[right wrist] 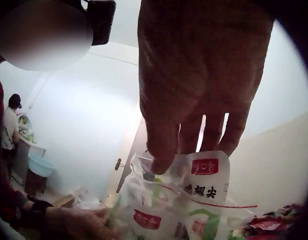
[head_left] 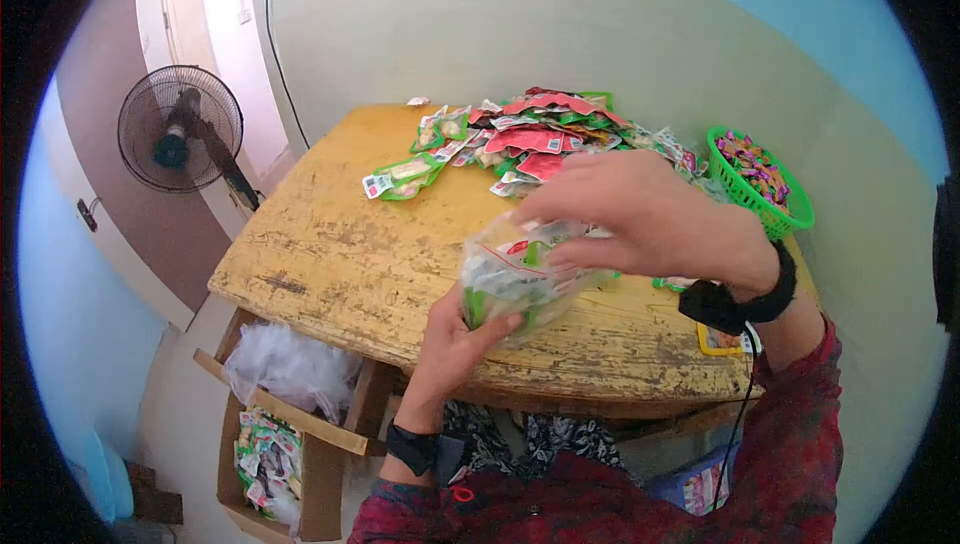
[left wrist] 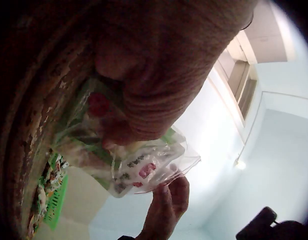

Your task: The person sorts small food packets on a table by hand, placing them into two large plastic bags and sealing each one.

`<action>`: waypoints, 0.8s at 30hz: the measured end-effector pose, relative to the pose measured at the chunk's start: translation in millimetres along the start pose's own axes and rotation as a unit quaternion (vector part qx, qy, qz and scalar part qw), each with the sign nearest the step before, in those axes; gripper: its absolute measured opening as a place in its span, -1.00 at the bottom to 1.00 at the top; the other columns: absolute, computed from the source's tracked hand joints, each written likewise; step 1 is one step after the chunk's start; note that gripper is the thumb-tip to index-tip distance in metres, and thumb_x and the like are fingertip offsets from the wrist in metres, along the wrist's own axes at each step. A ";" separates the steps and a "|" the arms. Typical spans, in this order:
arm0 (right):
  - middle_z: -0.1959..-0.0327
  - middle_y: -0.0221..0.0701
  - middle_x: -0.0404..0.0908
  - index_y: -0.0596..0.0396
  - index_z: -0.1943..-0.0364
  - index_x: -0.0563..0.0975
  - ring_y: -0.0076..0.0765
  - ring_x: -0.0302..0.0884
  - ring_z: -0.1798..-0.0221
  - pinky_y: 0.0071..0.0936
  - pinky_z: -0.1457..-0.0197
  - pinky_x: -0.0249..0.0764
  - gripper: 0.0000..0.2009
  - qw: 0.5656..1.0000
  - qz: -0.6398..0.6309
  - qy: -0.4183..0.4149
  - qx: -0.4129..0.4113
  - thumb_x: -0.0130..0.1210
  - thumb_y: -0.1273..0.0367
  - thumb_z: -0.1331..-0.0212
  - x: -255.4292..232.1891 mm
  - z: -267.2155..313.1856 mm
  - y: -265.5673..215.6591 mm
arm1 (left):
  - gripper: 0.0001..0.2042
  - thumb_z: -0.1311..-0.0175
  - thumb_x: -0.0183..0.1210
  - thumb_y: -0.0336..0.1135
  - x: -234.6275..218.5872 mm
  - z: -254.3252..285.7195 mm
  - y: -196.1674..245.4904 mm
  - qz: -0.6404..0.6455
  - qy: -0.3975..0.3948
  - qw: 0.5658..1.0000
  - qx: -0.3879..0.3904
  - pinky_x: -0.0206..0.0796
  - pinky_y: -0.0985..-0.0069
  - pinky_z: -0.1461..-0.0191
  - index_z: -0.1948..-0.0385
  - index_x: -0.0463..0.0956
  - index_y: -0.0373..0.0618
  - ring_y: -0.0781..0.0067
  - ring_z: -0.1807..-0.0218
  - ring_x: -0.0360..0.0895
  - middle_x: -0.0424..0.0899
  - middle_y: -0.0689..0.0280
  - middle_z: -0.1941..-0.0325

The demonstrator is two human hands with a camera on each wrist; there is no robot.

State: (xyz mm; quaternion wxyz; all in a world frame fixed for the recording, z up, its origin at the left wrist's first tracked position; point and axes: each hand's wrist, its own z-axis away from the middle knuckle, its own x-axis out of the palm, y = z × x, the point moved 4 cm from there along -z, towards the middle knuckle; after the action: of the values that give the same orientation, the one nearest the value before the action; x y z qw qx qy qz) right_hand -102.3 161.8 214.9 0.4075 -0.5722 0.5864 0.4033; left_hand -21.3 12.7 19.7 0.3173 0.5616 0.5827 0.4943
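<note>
A clear plastic bag [head_left: 520, 284] with white and green packets in it is held over the table's front part. The left hand [head_left: 452, 344] grips the bag's lower left side, thumb on the front. At the bag's mouth is the right hand [head_left: 650, 214], its thumb and fingers pinching a white packet [right wrist: 206, 175] with a red label, partly inside the bag in the right wrist view. In the left wrist view the left hand [left wrist: 149, 75] covers part of the bag [left wrist: 144, 165], and the right hand [left wrist: 166, 205] is at its edge.
Behind the bag, a heap of red, green and white packets [head_left: 540, 134] lies on the worn yellow table [head_left: 330, 244]. A green basket [head_left: 800, 206] of wrapped pieces stands at back right. Below left are an open drawer with plastic bags [head_left: 290, 369] and a cardboard box [head_left: 320, 489].
</note>
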 end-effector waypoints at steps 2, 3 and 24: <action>0.30 -0.27 0.66 0.06 0.16 0.62 -0.05 0.65 0.13 -0.17 0.09 0.55 -0.81 0.999 -0.008 0.020 0.026 0.26 0.35 -0.18 -4.2 8.0 10.0 | -0.52 -0.25 0.42 -0.38 -2.6 0.0 0.9 -0.039 0.000 0.999 -0.001 0.42 0.42 -0.26 -0.19 0.52 -0.29 0.49 -0.12 0.59 0.71 0.27 -0.10; 0.29 -0.28 0.66 0.07 0.17 0.62 -0.06 0.65 0.12 -0.18 0.09 0.55 -0.82 0.999 -0.012 0.031 0.040 0.26 0.35 -0.18 -5.6 11.7 14.2 | -0.52 -0.26 0.42 -0.38 -3.2 -0.6 0.9 -0.059 -0.001 0.998 -0.002 0.42 0.41 -0.26 -0.20 0.52 -0.30 0.49 -0.12 0.59 0.71 0.26 -0.11; 0.24 -0.49 0.61 -0.05 0.44 0.66 -0.17 0.50 0.00 -0.23 0.00 0.54 -0.92 0.997 0.063 0.013 0.043 0.34 0.32 -0.04 32.0 25.9 33.5 | -0.53 -0.28 0.39 -0.43 2.1 -1.6 4.8 -0.055 -0.008 0.997 -0.046 0.41 0.44 -0.28 -0.21 0.50 -0.32 0.48 -0.15 0.60 0.71 0.24 -0.14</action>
State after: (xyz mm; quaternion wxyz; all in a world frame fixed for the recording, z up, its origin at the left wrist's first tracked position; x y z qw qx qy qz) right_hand -135.8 175.8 176.2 0.3979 -0.5217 0.6430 0.3950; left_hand -21.6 13.8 25.1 0.3746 0.5172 0.5866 0.4980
